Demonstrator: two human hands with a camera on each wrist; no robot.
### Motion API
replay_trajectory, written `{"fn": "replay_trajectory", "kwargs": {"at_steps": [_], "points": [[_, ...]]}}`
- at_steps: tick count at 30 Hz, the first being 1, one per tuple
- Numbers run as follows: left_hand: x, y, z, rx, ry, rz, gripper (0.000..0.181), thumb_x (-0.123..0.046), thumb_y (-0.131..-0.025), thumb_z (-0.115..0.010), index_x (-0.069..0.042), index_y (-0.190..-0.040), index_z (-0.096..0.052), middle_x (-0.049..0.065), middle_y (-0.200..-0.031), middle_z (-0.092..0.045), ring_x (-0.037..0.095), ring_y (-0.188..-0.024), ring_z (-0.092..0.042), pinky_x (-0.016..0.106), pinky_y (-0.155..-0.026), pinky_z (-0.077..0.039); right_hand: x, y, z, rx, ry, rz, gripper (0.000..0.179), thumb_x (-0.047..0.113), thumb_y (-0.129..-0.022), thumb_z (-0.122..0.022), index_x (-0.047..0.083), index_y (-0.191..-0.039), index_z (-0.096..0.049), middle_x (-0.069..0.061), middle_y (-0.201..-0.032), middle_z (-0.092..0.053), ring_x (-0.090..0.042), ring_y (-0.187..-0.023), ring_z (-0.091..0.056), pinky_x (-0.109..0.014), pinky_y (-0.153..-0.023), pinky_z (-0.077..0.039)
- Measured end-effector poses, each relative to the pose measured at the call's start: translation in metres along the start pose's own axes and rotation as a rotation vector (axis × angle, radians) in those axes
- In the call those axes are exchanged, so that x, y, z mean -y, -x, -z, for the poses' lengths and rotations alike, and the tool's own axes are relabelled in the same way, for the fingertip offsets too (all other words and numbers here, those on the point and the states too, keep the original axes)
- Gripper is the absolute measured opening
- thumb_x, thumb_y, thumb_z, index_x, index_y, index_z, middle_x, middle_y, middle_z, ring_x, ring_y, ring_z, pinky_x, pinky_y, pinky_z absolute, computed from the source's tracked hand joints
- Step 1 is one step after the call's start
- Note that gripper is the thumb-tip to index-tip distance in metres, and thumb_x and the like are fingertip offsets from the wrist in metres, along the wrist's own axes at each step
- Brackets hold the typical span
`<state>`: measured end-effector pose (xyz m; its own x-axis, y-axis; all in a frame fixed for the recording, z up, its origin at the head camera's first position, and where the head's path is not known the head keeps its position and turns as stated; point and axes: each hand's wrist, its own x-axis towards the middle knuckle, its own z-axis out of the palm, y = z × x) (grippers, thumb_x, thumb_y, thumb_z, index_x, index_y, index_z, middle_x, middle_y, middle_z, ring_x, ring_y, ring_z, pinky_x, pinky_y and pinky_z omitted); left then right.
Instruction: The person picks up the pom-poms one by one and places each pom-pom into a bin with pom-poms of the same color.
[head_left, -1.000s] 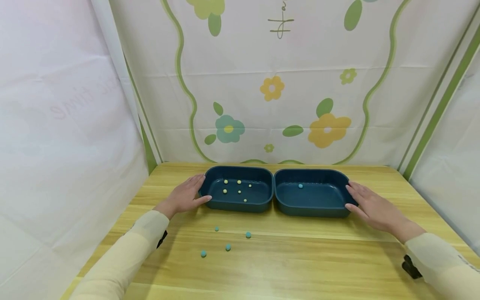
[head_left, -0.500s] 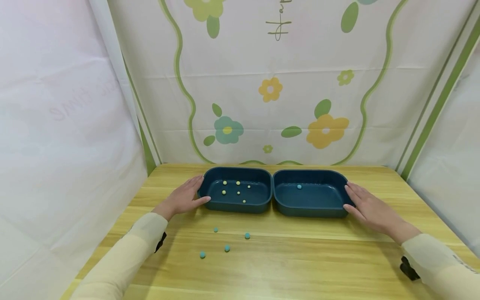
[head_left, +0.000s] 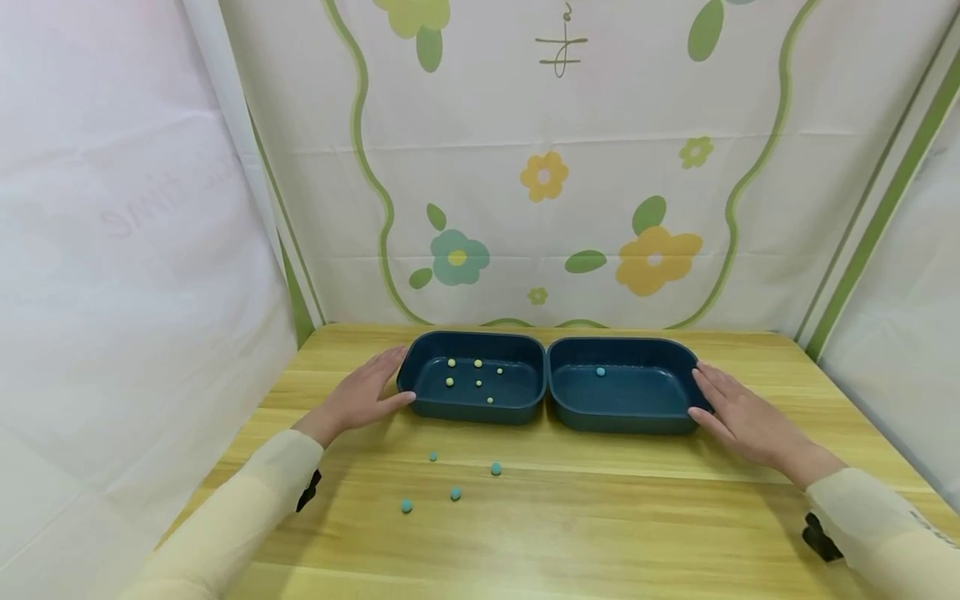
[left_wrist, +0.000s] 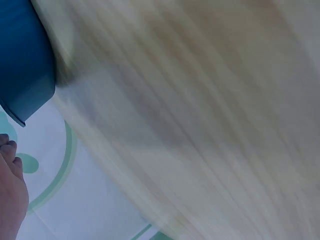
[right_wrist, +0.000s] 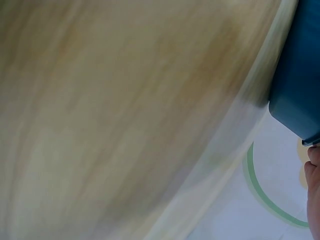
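With both dark blue bins end to end at the back of the table (head_left: 600,533), we have a hand at each outer end. Left hand (head_left: 360,396): fingers straight, thumb spread off toward the near side, at the outer end of the left bin (head_left: 472,412). We can't be sure of contact there; the left wrist view catches only the hand's edge. Right hand (head_left: 750,421): fingers extended, thumb apart, fingertips against the outer end of the right bin (head_left: 622,423).

Contents: left bin has six yellow balls (head_left: 450,382) scattered over its floor. Right bin has one blue ball (head_left: 601,372), left of centre, toward the far wall. Inner ends of the bins meet.

On the wood-grain surface, in front of the left bin, we count four loose blue balls (head_left: 455,494), all apart; the smallest lies nearest the bin.

Surroundings: cream sleeves (head_left: 247,483) on both arms, white flower-print fabric (head_left: 480,108) behind the table.
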<state>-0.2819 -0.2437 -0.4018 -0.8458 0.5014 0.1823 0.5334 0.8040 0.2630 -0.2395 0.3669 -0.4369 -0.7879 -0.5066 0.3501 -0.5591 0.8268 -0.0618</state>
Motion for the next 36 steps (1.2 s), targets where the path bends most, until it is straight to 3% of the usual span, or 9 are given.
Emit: {"fn": "replay_trajectory", "kwargs": {"at_steps": [10,14,19,26,31,36], "points": [[-0.002,0.024,0.004,-0.107,-0.028,-0.141,0.07,-0.046,-0.093,-0.062,0.001,-0.143,-0.047,0.018,-0.144,-0.047,0.038,-0.129,-0.046,0.055,-0.104,-0.038,-0.002,0.001,0.0,0.015,0.001,0.004,0.066,0.029,-0.101,-0.053,-0.013,-0.146,-0.029,-0.034,-0.149,-0.029,-0.046,-0.137,-0.027,-0.028,-0.116,0.001],[-0.004,0.033,0.003,-0.127,0.01,-0.156,0.059,-0.041,-0.092,-0.065,-0.002,-0.135,-0.057,0.015,-0.135,-0.056,0.035,-0.123,-0.053,0.053,-0.099,-0.043,-0.001,0.001,0.001,0.016,-0.007,-0.001,0.066,0.029,-0.101,-0.054,-0.013,-0.146,-0.029,-0.033,-0.149,-0.029,-0.046,-0.137,-0.027,-0.03,-0.117,-0.001],[-0.007,0.047,-0.002,-0.147,0.046,-0.173,0.059,-0.04,-0.089,-0.069,-0.006,-0.136,-0.056,0.012,-0.136,-0.055,0.036,-0.122,-0.053,0.055,-0.096,-0.045,-0.003,-0.001,-0.001,0.018,-0.001,0.009,0.066,0.029,-0.101,-0.054,-0.013,-0.146,-0.03,-0.033,-0.149,-0.029,-0.045,-0.138,-0.027,-0.029,-0.117,-0.002],[-0.018,0.063,-0.014,-0.223,0.111,-0.236,0.064,-0.032,-0.082,-0.077,-0.006,-0.136,-0.056,0.011,-0.134,-0.055,0.035,-0.119,-0.054,0.057,-0.091,-0.048,-0.004,-0.003,-0.003,0.015,0.003,0.018,0.065,0.029,-0.101,-0.054,-0.013,-0.145,-0.031,-0.033,-0.149,-0.029,-0.044,-0.138,-0.027,-0.029,-0.117,-0.002],[-0.03,0.07,-0.023,-0.188,0.214,-0.273,0.059,-0.024,-0.079,-0.08,-0.005,-0.13,-0.06,0.009,-0.13,-0.059,0.028,-0.116,-0.057,0.052,-0.09,-0.05,-0.004,-0.001,-0.002,0.023,-0.007,0.004,0.065,0.029,-0.102,-0.053,-0.012,-0.146,-0.029,-0.032,-0.15,-0.028,-0.043,-0.14,-0.025,-0.03,-0.117,-0.002],[-0.036,0.073,-0.03,-0.095,0.346,-0.307,0.048,-0.02,-0.079,-0.08,-0.002,-0.121,-0.065,0.006,-0.114,-0.065,0.02,-0.096,-0.062,0.039,-0.079,-0.055,-0.004,-0.001,-0.001,0.024,-0.014,0.0,0.065,0.028,-0.101,-0.054,-0.012,-0.146,-0.029,-0.032,-0.15,-0.028,-0.043,-0.14,-0.025,-0.03,-0.117,-0.003]]}}
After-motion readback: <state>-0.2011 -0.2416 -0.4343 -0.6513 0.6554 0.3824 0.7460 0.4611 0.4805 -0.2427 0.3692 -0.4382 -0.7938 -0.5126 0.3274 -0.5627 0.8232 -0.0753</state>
